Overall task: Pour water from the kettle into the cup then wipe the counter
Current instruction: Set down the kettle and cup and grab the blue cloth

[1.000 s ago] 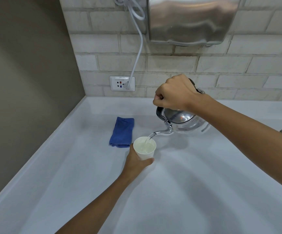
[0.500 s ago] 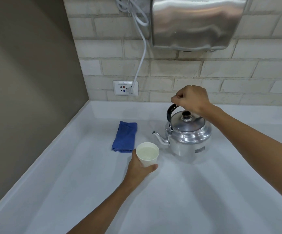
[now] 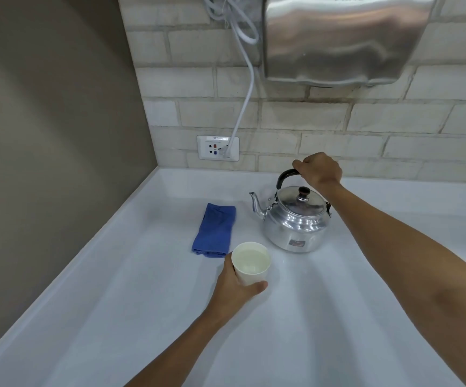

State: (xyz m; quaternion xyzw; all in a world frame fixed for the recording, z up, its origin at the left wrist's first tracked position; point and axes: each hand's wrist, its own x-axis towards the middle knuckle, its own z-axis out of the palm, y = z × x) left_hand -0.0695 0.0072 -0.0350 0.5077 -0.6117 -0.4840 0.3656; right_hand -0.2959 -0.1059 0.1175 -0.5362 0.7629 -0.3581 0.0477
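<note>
A silver kettle (image 3: 294, 220) stands upright on the white counter (image 3: 324, 317), spout pointing left. My right hand (image 3: 319, 169) is closed around its black handle from above. In front of the kettle, a white paper cup (image 3: 251, 262) holds water nearly to the brim. My left hand (image 3: 233, 287) wraps the cup from the near side. A folded blue cloth (image 3: 215, 230) lies flat on the counter just left of the cup and kettle, touched by neither hand.
A brick wall runs along the back with a socket plate (image 3: 217, 148) and a white cable (image 3: 244, 96) plugged in. A metal hand dryer (image 3: 346, 37) hangs above the kettle. A brown side wall (image 3: 44, 135) bounds the counter on the left.
The kettle went from tilted and pouring into the cup to upright on the counter, slightly farther back. My left hand kept holding the cup in place.
</note>
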